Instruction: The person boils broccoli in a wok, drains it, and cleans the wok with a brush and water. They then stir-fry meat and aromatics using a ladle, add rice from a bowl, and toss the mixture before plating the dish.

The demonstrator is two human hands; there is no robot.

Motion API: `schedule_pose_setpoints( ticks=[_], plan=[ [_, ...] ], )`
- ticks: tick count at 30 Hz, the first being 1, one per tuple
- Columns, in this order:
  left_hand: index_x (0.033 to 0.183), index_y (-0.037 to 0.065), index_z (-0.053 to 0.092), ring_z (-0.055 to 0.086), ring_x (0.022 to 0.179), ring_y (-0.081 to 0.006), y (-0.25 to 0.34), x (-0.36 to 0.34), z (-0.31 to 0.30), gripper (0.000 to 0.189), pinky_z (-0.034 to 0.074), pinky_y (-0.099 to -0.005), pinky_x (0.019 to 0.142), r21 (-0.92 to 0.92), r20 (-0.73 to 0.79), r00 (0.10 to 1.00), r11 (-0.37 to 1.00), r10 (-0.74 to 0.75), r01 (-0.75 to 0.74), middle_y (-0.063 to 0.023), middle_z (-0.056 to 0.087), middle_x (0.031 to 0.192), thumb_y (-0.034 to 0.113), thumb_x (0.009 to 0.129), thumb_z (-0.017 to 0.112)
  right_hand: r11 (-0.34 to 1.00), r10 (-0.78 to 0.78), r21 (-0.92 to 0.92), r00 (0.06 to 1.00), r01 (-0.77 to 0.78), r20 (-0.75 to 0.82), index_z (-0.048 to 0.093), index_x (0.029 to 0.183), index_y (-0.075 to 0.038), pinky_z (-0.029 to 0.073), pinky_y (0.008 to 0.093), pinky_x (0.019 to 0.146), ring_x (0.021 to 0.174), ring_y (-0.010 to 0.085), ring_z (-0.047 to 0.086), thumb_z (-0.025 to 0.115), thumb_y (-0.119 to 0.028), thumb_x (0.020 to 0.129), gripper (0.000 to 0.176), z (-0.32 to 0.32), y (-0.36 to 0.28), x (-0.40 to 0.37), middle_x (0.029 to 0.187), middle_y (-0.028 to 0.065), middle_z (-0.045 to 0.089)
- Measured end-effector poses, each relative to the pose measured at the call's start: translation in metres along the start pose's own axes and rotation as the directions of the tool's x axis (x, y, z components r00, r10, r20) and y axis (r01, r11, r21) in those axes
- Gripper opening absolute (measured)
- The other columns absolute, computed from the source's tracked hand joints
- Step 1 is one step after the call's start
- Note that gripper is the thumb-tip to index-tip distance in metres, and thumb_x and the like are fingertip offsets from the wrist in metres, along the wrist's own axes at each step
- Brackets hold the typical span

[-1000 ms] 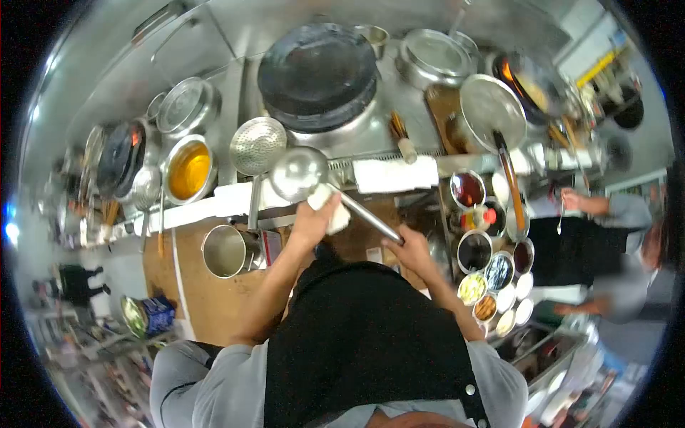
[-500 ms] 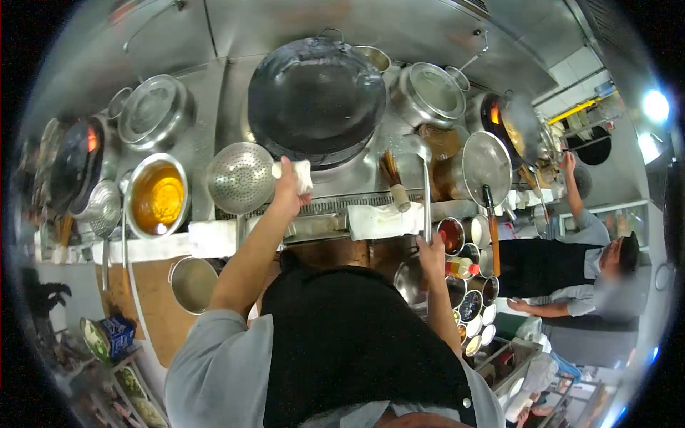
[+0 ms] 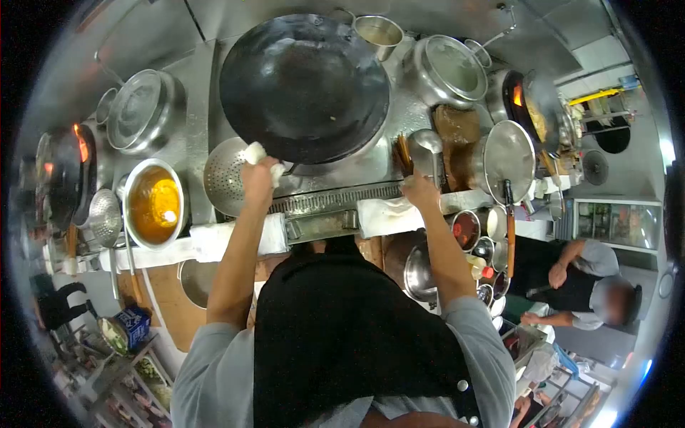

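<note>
My left hand [image 3: 258, 184] is closed on a folded white cloth [image 3: 255, 152] at the near rim of a large black wok [image 3: 305, 89], beside its small loop handle. A small pale speck lies inside the wok. Just left of my hand is a perforated metal strainer [image 3: 222, 178]. My right hand [image 3: 421, 191] has its fingers closed round the lower end of a bamboo brush [image 3: 403, 153], bristles pointing away from me. Next to it a steel ladle [image 3: 428, 141] rests on the stove, its handle running down toward my right hand.
A bowl of orange oil [image 3: 153, 203] stands at left, near a lidded pot [image 3: 135, 110]. To the right are another pot [image 3: 453, 68], a round strainer [image 3: 509, 157] and seasoning containers [image 3: 466, 230]. A co-worker [image 3: 564, 282] stands at far right. Flames show at both side burners.
My right hand has let go of the ladle and taken hold of the brush. My left hand and cloth have shifted to the wok's rim. The co-worker's raised arm has come down.
</note>
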State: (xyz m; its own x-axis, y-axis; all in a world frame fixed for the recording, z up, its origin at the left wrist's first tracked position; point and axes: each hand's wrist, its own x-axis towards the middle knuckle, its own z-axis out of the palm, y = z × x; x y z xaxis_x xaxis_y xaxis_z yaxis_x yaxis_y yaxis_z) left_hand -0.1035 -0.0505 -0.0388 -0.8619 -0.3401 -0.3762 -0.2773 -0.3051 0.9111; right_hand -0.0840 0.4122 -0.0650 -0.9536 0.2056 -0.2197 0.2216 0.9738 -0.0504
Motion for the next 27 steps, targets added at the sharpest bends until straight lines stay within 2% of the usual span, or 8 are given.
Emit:
schedule_pose_setpoints(
  ticks=[4, 7, 9, 11, 13, 18, 21, 27],
  plan=[
    [0.102, -0.003, 0.067, 0.066, 0.083, -0.0208, 0.077, -0.049, -0.019, 0.026, 0.052, -0.0362, 0.076, 0.229, -0.118, 0.991, 0.973, 0.068, -0.040, -0.0081, 0.068, 0.091, 0.005, 0.078, 0.069, 0.990, -0.023, 0.142, 0.994, 0.007, 0.111, 0.051, 0.154, -0.016, 0.054, 0.0561, 0.095, 0.107, 0.0485, 0.068, 0.067, -0.031, 0.088, 0.069, -0.029, -0.022, -0.007, 0.124, 0.0265, 0.069],
    [0.107, -0.007, 0.067, 0.067, 0.088, -0.0221, 0.085, -0.062, -0.030, 0.033, 0.052, -0.0351, 0.081, 0.295, -0.163, 0.971, 0.948, 0.175, -0.121, -0.0103, 0.070, 0.096, 0.007, 0.078, 0.070, 0.894, -0.386, 0.208, 0.917, 0.398, -0.096, 0.053, 0.154, -0.015, 0.056, 0.0468, 0.095, 0.102, 0.0403, 0.073, 0.070, -0.022, 0.088, 0.068, -0.017, 0.014, -0.062, 0.122, 0.0200, 0.073],
    [0.108, -0.008, 0.066, 0.067, 0.088, -0.0229, 0.097, -0.079, -0.027, 0.034, 0.052, -0.0352, 0.081, 0.337, -0.154, 0.949, 0.918, 0.275, -0.211, -0.0114, 0.071, 0.095, 0.007, 0.078, 0.070, 0.785, 0.015, 0.451, 0.741, -0.424, 0.671, 0.058, 0.152, -0.015, 0.055, 0.0377, 0.097, 0.106, 0.0270, 0.072, 0.077, -0.013, 0.086, 0.068, -0.096, -0.002, -0.080, 0.126, 0.0156, 0.073],
    [0.110, -0.007, 0.066, 0.067, 0.085, -0.0242, 0.088, -0.071, -0.039, 0.035, 0.053, -0.0364, 0.080, 0.356, -0.162, 0.928, 0.897, 0.334, -0.261, -0.0139, 0.071, 0.091, 0.008, 0.078, 0.071, 0.824, -0.328, 0.547, 0.911, 0.147, 0.251, 0.063, 0.148, -0.015, 0.055, 0.0345, 0.096, 0.110, 0.0174, 0.069, 0.083, -0.012, 0.084, 0.067, -0.061, 0.084, -0.020, 0.127, 0.0122, 0.073],
    [0.111, -0.007, 0.066, 0.068, 0.084, -0.0246, 0.094, -0.079, -0.041, 0.036, 0.053, -0.0370, 0.080, 0.379, -0.132, 0.915, 0.872, 0.382, -0.310, -0.0155, 0.071, 0.090, 0.009, 0.079, 0.071, 0.670, -0.441, 0.694, 0.893, 0.266, 0.084, 0.067, 0.141, -0.007, 0.052, 0.0378, 0.109, 0.126, 0.0251, 0.068, 0.083, -0.015, 0.084, 0.060, -0.169, 0.033, -0.003, 0.134, 0.0164, 0.072],
    [0.112, -0.006, 0.065, 0.075, 0.088, -0.0349, 0.120, -0.094, -0.028, 0.037, 0.055, -0.0415, 0.082, 0.508, -0.096, 0.891, 0.792, 0.443, -0.338, -0.0246, 0.073, 0.091, 0.010, 0.078, 0.071, 0.611, -0.781, -0.039, 0.610, 0.791, 0.136, 0.073, 0.133, -0.018, 0.055, 0.0446, 0.101, 0.115, 0.0364, 0.070, 0.083, -0.028, 0.080, 0.054, -0.258, -0.135, 0.098, 0.128, 0.0148, 0.074],
    [0.112, -0.005, 0.065, 0.074, 0.089, -0.0371, 0.121, -0.093, -0.025, 0.037, 0.055, -0.0420, 0.082, 0.543, -0.064, 0.859, 0.739, 0.509, -0.397, -0.0257, 0.073, 0.092, 0.010, 0.078, 0.072, 0.398, -0.906, 0.044, 0.385, 0.916, 0.175, 0.075, 0.128, -0.020, 0.056, 0.0473, 0.100, 0.114, 0.0345, 0.071, 0.081, -0.028, 0.081, 0.049, -0.199, -0.222, 0.096, 0.123, 0.0132, 0.075],
    [0.122, -0.005, 0.065, 0.074, 0.101, -0.0435, 0.116, -0.093, -0.045, 0.051, 0.055, -0.0452, 0.090, 0.596, -0.126, 0.840, 0.717, 0.529, -0.362, -0.0316, 0.072, 0.099, 0.013, 0.075, 0.074, 0.614, -0.722, -0.032, 0.578, 0.788, 0.381, 0.071, 0.137, -0.029, 0.048, 0.0454, 0.115, 0.135, 0.0338, 0.060, 0.084, -0.030, 0.081, 0.058, -0.214, -0.173, 0.143, 0.139, 0.0120, 0.068]
  ],
)
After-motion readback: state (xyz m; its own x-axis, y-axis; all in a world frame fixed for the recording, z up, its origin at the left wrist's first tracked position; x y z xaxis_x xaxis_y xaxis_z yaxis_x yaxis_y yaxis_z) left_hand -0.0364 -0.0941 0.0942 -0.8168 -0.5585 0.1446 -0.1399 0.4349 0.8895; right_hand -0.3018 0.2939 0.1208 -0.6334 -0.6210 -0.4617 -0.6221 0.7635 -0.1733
